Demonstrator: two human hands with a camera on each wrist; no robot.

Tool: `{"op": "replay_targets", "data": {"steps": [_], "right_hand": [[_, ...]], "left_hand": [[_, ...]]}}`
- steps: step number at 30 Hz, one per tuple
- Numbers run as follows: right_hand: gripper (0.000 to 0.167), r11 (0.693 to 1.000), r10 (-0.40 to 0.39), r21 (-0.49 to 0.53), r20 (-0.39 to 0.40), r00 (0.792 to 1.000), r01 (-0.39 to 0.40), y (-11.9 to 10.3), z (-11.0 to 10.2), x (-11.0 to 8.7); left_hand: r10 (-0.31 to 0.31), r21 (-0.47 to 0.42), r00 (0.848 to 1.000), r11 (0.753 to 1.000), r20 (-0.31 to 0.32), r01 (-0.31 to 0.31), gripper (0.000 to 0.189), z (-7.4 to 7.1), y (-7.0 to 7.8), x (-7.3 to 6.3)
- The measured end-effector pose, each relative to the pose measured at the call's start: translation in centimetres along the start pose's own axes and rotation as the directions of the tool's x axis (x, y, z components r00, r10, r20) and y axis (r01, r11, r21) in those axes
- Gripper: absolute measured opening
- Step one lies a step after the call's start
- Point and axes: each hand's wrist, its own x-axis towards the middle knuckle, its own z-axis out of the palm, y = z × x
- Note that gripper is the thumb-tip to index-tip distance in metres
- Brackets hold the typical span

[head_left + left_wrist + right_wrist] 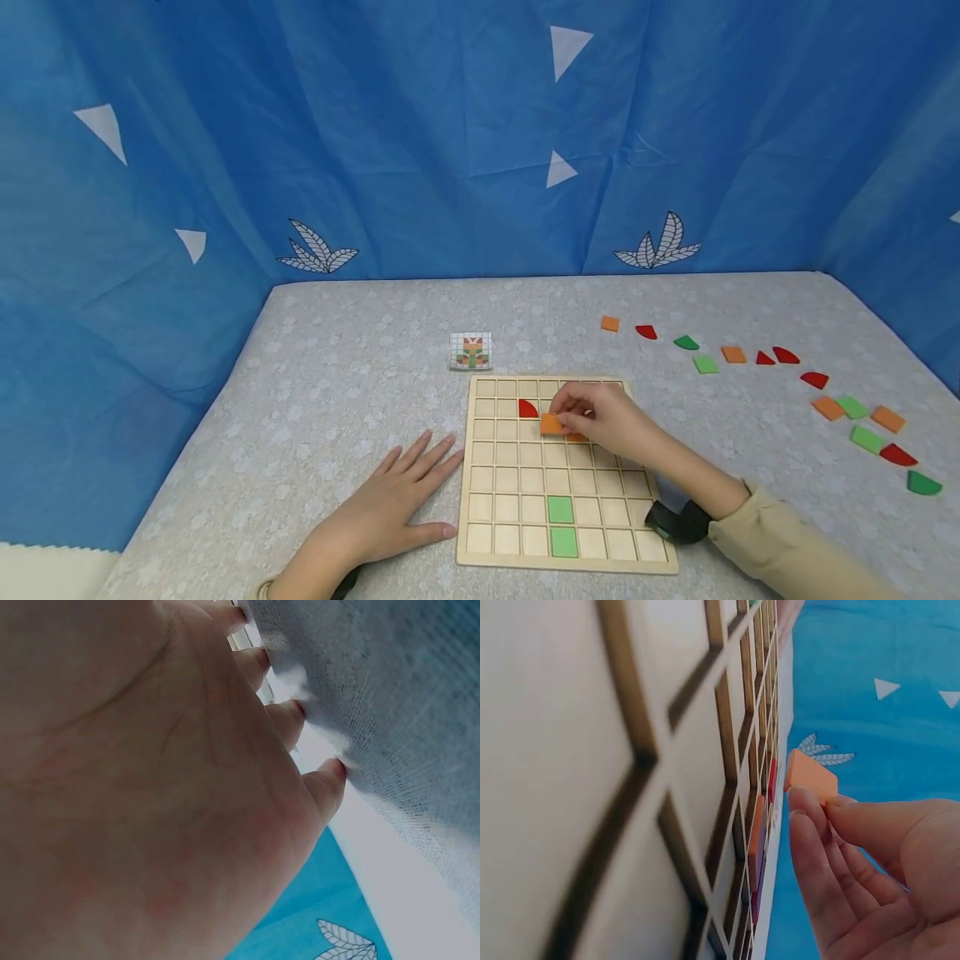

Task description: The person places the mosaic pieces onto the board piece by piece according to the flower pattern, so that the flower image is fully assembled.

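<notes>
My right hand (pixel 603 421) pinches an orange square tile (pixel 551 424) between thumb and fingers, over the upper part of a wooden grid board (pixel 567 569). In the right wrist view the tile (pixel 812 777) is raised off the board. Another orange tile (pixel 576 437) lies in the grid, partly hidden by the fingers. A red quarter-circle tile (pixel 527 409) sits just left of the held tile. Lower down, two light green squares (pixel 559 509) fill neighbouring cells. My left hand (pixel 386 508) rests on the tablecloth with fingers spread, beside the board's left edge; its palm (pixel 142 780) fills the left wrist view.
A small card with a coloured grid pattern (pixel 472 352) lies beyond the board. Loose tiles, among them a red triangle (pixel 764 358) and a dark green quarter circle (pixel 923 482), are strewn on the right. A blue curtain (pixel 465 150) encloses the back and sides.
</notes>
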Motion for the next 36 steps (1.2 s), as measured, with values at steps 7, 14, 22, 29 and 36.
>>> {"op": "replay_targets", "data": {"steps": [7,14,22,29,36], "right_hand": [[0.018,0.998,0.011,-0.056,-0.019,1.000,-0.012,0.0,-0.2,-0.4],[0.018,0.998,0.006,-0.065,0.011,1.000,-0.005,-0.1,-0.7,-0.7],[0.018,0.982,-0.028,-0.189,-0.009,1.000,0.026,-0.3,-1.0,-1.0],[0.014,0.946,-0.091,-0.312,0.009,0.996,0.089,-0.4,-0.8,-1.0],[0.013,0.955,-0.151,-0.239,0.124,0.981,0.178,-1.8,1.3,1.5]], "left_hand": [[0.020,0.005,1.000,1.000,-0.003,-0.020,0.081,-0.2,0.2,0.5],[0.031,0.005,1.000,0.999,-0.002,-0.031,0.081,-0.4,0.3,0.9],[0.052,0.009,0.999,0.999,-0.006,-0.052,0.081,-0.5,0.3,1.3],[0.045,-0.013,0.999,0.999,0.004,-0.045,0.081,-0.6,0.1,1.2],[-0.094,-0.042,0.995,0.995,0.015,0.095,0.085,0.6,-1.6,-3.0]]}}
